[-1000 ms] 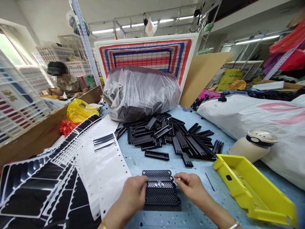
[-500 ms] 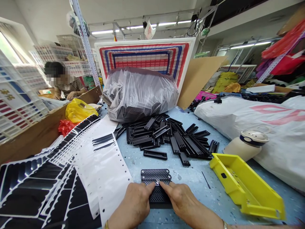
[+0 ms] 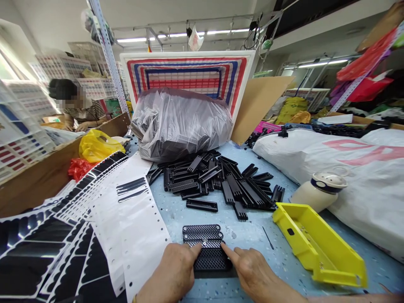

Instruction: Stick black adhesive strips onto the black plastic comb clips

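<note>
In front of me lies a block of black textured strips (image 3: 212, 264) set side by side, with small silver dots on the upper ones. My left hand (image 3: 177, 269) rests at its left side, one fingertip pressing on a middle strip beside a silver dot. The index finger of my right hand (image 3: 252, 269) is stretched out and touches the right end of a middle strip. No object is gripped in either hand; the lower fingers are partly hidden. Beyond the block, a single black strip (image 3: 202, 205) lies before a pile of similar black pieces (image 3: 229, 185).
White sheets with black stickers (image 3: 143, 235) cover the left side. A yellow bin (image 3: 341, 263) with small bits, a thin black rod (image 3: 268, 237) and a cream bottle (image 3: 311, 193) are at right. A plastic-wrapped bundle (image 3: 183, 122) stands behind. A person (image 3: 83, 111) sits far left.
My right fingertip has slid right, away from the middle silver dot to the strip's end. My left fingertip stays near the dot. The whole view has shifted slightly.
</note>
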A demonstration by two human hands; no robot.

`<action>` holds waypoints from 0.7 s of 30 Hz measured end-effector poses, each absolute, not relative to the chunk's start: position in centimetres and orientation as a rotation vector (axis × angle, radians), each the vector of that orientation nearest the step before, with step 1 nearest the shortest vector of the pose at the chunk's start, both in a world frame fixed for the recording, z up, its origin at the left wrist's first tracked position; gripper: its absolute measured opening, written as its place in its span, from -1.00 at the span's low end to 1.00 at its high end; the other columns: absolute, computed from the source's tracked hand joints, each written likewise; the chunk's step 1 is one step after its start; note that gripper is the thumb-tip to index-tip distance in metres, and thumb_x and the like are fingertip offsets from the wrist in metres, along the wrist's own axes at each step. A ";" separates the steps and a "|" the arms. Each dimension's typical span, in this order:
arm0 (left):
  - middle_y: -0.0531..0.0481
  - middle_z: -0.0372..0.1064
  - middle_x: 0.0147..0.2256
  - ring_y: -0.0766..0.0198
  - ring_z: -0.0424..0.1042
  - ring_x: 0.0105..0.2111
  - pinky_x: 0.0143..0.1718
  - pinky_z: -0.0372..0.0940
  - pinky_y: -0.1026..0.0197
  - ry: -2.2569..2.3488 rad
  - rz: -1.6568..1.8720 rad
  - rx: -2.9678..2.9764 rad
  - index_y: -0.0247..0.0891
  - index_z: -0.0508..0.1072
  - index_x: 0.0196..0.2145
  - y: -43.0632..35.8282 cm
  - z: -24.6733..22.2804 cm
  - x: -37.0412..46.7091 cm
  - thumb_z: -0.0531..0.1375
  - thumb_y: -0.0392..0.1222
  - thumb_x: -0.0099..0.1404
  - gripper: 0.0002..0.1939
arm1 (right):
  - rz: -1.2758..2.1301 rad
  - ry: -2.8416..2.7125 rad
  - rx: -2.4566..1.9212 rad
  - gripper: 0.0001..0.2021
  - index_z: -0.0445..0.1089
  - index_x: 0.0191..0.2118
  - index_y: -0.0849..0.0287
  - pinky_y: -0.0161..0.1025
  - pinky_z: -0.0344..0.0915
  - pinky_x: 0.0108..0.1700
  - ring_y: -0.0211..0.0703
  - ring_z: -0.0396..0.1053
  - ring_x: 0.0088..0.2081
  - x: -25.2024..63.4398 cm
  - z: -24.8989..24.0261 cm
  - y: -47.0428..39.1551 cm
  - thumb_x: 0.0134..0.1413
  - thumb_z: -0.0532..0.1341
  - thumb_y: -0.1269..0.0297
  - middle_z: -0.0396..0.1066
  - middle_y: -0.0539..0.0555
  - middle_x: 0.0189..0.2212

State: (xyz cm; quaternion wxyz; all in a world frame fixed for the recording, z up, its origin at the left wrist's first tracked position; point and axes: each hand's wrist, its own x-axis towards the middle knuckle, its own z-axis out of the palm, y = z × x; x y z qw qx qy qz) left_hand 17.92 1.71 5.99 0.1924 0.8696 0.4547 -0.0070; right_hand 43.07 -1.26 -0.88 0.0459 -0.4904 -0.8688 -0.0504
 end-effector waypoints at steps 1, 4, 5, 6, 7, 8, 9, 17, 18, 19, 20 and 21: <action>-0.28 0.57 -0.22 -0.09 0.56 -0.25 -0.24 0.41 0.01 1.270 -0.014 2.440 -0.24 0.42 0.13 1.7 5.9 17.9 0.00 -0.45 0.20 -0.43 | -0.136 -2.649 -1.495 -0.35 0.38 0.17 0.28 -0.17 0.33 -0.41 -0.01 0.48 -0.49 43.3 -1.0 -1.2 -0.09 0.00 0.65 0.53 0.16 -0.45; -0.30 0.57 -0.19 -0.11 0.56 -0.23 -0.21 0.42 -0.03 1.261 -0.013 2.442 -0.25 0.40 0.17 1.7 5.6 17.9 -0.01 -0.46 0.20 -0.41 | 0.024 -2.553 -1.519 -0.43 0.40 0.17 0.29 -0.17 0.40 -0.37 0.00 0.53 -0.44 43.6 -0.9 -1.1 0.07 -0.06 0.59 0.56 0.19 -0.45; -0.30 0.56 -0.18 -0.12 0.56 -0.22 -0.20 0.42 -0.04 1.258 -0.021 2.445 -0.26 0.38 0.18 1.7 5.6 17.8 -0.01 -0.46 0.19 -0.39 | 0.096 -2.481 -1.542 -0.46 0.41 0.16 0.27 -0.16 0.42 -0.33 0.01 0.55 -0.40 43.6 -0.6 -1.1 0.14 -0.08 0.55 0.58 0.20 -0.42; -0.31 0.56 -0.17 -0.13 0.56 -0.22 -0.19 0.42 -0.05 1.257 -0.025 2.450 -0.27 0.37 0.19 1.7 5.5 17.8 -0.01 -0.47 0.19 -0.38 | 0.182 -2.405 -1.561 -0.48 0.41 0.17 0.23 -0.15 0.44 -0.27 0.01 0.56 -0.34 43.6 -0.3 -1.1 0.19 -0.09 0.51 0.60 0.21 -0.36; -0.31 0.56 -0.16 -0.12 0.56 -0.21 -0.19 0.42 -0.06 1.256 -0.026 2.455 -0.27 0.36 0.20 1.7 5.5 17.8 -0.02 -0.47 0.19 -0.37 | 0.288 -2.336 -1.569 -0.50 0.42 0.17 0.19 -0.14 0.45 -0.21 0.01 0.57 -0.28 43.5 0.1 -1.1 0.24 -0.09 0.46 0.62 0.21 -0.29; -0.31 0.56 -0.16 -0.12 0.56 -0.21 -0.18 0.42 -0.06 1.255 -0.020 2.460 -0.26 0.36 0.20 1.7 5.5 17.7 -0.02 -0.46 0.20 -0.38 | 0.406 -2.276 -1.568 -0.52 0.42 0.16 0.15 -0.15 0.45 -0.15 0.01 0.58 -0.22 43.4 0.5 -1.0 0.27 -0.08 0.41 0.62 0.20 -0.22; -0.30 0.56 -0.16 -0.10 0.56 -0.21 -0.18 0.42 -0.05 1.256 -0.010 2.464 -0.26 0.36 0.20 1.6 5.5 17.7 -0.03 -0.46 0.21 -0.38 | 0.532 -2.227 -1.562 -0.54 0.42 0.17 0.11 -0.17 0.45 -0.11 0.00 0.57 -0.18 43.3 1.0 -1.0 0.28 -0.06 0.38 0.62 0.18 -0.16; -0.23 0.58 -0.22 -0.01 0.58 -0.28 -0.24 0.43 0.05 1.254 0.013 2.505 -0.22 0.39 0.17 1.5 5.7 17.6 -0.02 -0.46 0.23 -0.41 | 0.505 -2.225 -1.484 -0.54 0.35 0.23 0.09 -0.18 0.46 -0.13 -0.05 0.57 -0.20 43.9 -0.6 -1.5 0.30 -0.04 0.38 0.62 0.13 -0.17; -0.23 0.58 -0.22 -0.02 0.58 -0.28 -0.24 0.43 0.04 1.254 0.012 2.510 -0.23 0.39 0.18 1.5 5.7 17.6 -0.02 -0.46 0.23 -0.41 | 0.396 -2.284 -1.478 -0.52 0.34 0.23 0.10 -0.18 0.46 -0.18 -0.05 0.57 -0.27 44.1 -1.2 -1.6 0.27 -0.04 0.43 0.62 0.14 -0.24; -0.23 0.59 -0.22 -0.02 0.58 -0.28 -0.24 0.44 0.03 1.253 0.011 2.514 -0.23 0.38 0.18 1.6 5.8 17.6 -0.02 -0.46 0.23 -0.41 | 0.294 -2.350 -1.479 -0.49 0.33 0.23 0.13 -0.18 0.45 -0.23 -0.05 0.56 -0.33 44.1 -1.6 -1.7 0.22 -0.03 0.49 0.62 0.14 -0.31; -0.24 0.59 -0.21 -0.03 0.58 -0.28 -0.24 0.44 0.02 1.254 0.009 2.516 -0.24 0.38 0.18 1.6 5.8 17.6 -0.02 -0.46 0.23 -0.41 | 0.209 -2.411 -1.490 -0.46 0.33 0.23 0.16 -0.17 0.43 -0.26 -0.04 0.54 -0.38 44.1 -1.9 -1.7 0.17 -0.03 0.53 0.60 0.14 -0.37; -0.24 0.59 -0.21 -0.03 0.58 -0.27 -0.24 0.44 0.02 1.255 0.009 2.518 -0.24 0.38 0.19 1.6 5.8 17.6 -0.02 -0.46 0.23 -0.41 | 0.158 -2.462 -1.507 -0.43 0.33 0.24 0.19 -0.17 0.42 -0.29 -0.04 0.53 -0.41 44.0 -1.9 -1.7 0.12 -0.02 0.55 0.59 0.15 -0.40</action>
